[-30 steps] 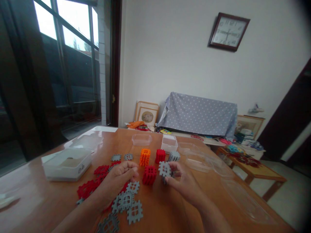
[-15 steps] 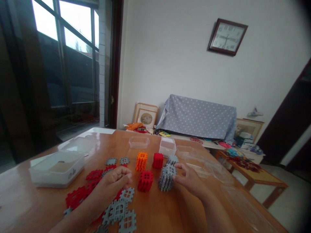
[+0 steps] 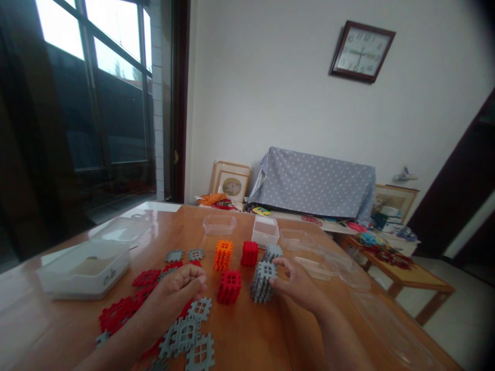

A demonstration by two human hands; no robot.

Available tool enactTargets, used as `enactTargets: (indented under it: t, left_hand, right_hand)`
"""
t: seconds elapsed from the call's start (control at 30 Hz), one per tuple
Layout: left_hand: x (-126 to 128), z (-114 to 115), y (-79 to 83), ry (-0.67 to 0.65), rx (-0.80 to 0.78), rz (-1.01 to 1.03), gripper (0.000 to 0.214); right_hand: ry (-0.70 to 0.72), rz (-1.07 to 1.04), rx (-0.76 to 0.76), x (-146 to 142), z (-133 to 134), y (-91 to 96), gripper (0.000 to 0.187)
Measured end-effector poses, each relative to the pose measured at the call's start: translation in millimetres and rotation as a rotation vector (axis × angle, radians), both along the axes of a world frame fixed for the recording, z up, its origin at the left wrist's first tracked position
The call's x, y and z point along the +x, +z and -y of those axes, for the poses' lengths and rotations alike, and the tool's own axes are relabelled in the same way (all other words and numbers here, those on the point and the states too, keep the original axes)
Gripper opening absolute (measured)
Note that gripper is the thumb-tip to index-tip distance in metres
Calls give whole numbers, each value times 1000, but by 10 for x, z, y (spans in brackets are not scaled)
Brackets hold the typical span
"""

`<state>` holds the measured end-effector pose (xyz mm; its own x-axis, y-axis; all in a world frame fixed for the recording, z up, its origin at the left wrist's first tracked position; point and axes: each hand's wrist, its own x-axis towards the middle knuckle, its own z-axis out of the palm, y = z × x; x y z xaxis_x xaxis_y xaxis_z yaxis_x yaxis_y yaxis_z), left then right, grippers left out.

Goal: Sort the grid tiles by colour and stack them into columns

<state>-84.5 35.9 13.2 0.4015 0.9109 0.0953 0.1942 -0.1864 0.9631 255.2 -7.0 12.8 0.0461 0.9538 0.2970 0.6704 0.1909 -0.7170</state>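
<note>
My right hand (image 3: 299,286) grips a grey cube (image 3: 263,282) built of waffle tiles, which stands on the wooden table (image 3: 251,340) to the right of a red cube (image 3: 229,286). My left hand (image 3: 174,293) rests curled in a loose fist over flat tiles, with loose grey tiles (image 3: 189,337) just in front of it and red tiles (image 3: 131,299) to its left. Behind stand an orange cube (image 3: 223,254), another red cube (image 3: 249,253) and a second grey cube (image 3: 273,253).
A white lidded box (image 3: 83,268) sits at the left. Clear plastic tubs (image 3: 219,224) and lids (image 3: 320,257) lie at the back and right of the table. A low side table (image 3: 390,263) and a covered sofa (image 3: 313,183) stand beyond.
My right hand lowered the grey cube from the air onto the table beside the red cube. The left hand stayed curled over the tiles.
</note>
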Motion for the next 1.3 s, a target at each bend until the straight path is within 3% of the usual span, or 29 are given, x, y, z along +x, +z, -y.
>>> enactTargets:
  t: [0.27, 0.57, 1.1, 1.3]
  left_hand:
    - [5, 23, 46, 13, -4, -5, 35]
    - [-20, -31, -14, 11, 11, -15, 31]
    - [-23, -40, -16, 18, 3, -8, 31]
    - [-35, -54, -45, 15, 18, -7, 30]
  right_hand:
    - [53, -210, -90, 79, -63, -181, 66]
    - [151, -380, -127, -10, -78, -192, 59]
    - [191, -393, -130, -3, -123, -268, 60]
    - [174, -450, -150, -7, -92, -260, 71]
